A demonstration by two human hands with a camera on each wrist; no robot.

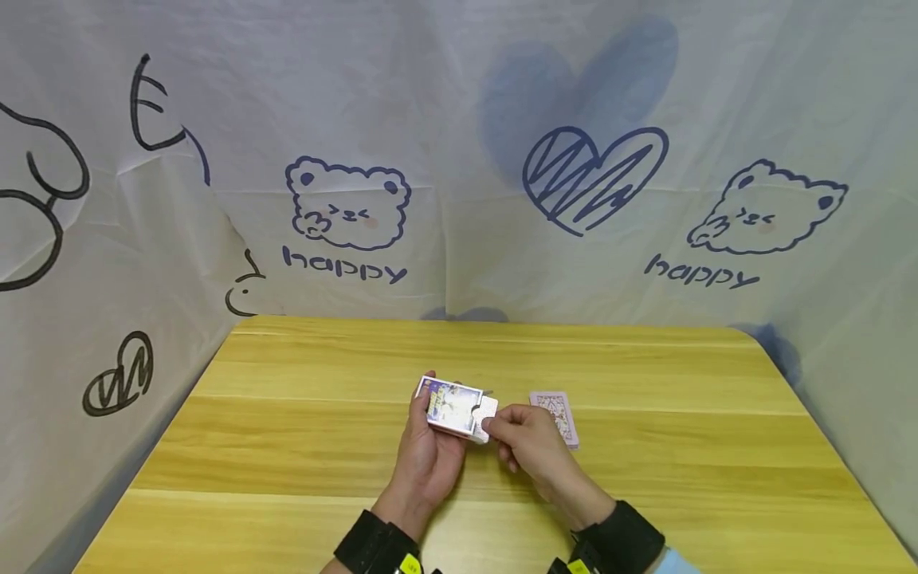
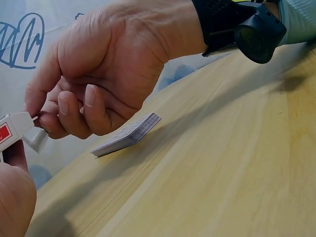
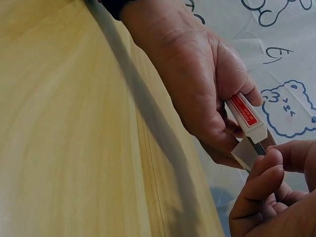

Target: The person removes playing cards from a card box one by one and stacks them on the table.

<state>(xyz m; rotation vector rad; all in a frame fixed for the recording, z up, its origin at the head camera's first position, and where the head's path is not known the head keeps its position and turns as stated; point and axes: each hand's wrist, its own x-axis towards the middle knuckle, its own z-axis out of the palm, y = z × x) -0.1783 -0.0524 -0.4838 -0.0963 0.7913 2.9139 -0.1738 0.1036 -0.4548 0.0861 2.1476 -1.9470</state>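
Observation:
My left hand (image 1: 429,466) grips a small playing-card box (image 1: 452,408), thumb along its near left side. The box has a white and purple printed face and a red label (image 3: 244,111) on its narrow side. At its right end a white flap (image 1: 488,407) sticks out, and my right hand (image 1: 536,440) pinches this end between thumb and index finger. In the right wrist view a dark gap shows at that end, beside another bent-out flap (image 3: 244,154). A deck of cards (image 2: 127,136) with a pink patterned back lies on the table, partly behind my right hand in the head view.
The wood-grain table (image 1: 301,446) reaches back to a white cloth wall (image 1: 459,239) with drawn bears and hearts. More cloth hangs at the left and right sides. Black bands (image 1: 622,538) are strapped round both wrists.

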